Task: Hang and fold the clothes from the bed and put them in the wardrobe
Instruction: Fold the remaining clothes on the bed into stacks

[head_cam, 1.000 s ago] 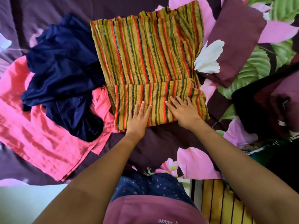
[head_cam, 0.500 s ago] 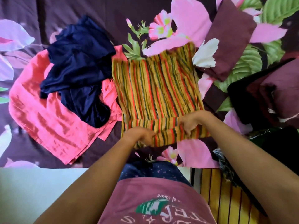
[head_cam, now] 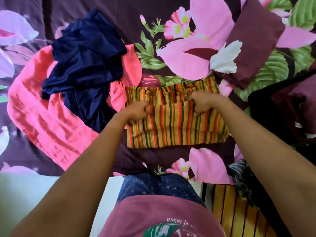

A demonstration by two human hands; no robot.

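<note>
Two hands [head_cam: 138, 111] [head_cam: 203, 103] on striped cloth [head_cam: 171, 130]

Bed [head_cam: 162, 156] with a dark purple sheet [head_cam: 102, 7], big pink flowers and green leaves printed on it. Striped cloth [head_cam: 174, 127], orange-yellow with red and green lines, lies folded in the middle near the bed's front edge. Pink cloth [head_cam: 42, 117] is spread out on the left, touching the striped one's left side. Navy garment [head_cam: 85, 57] is crumpled on top of the pink. Maroon cloth [head_cam: 253, 36] lies folded at upper right. Dark pile [head_cam: 290, 108], black and maroon, at the right edge; contents unclear.
</note>
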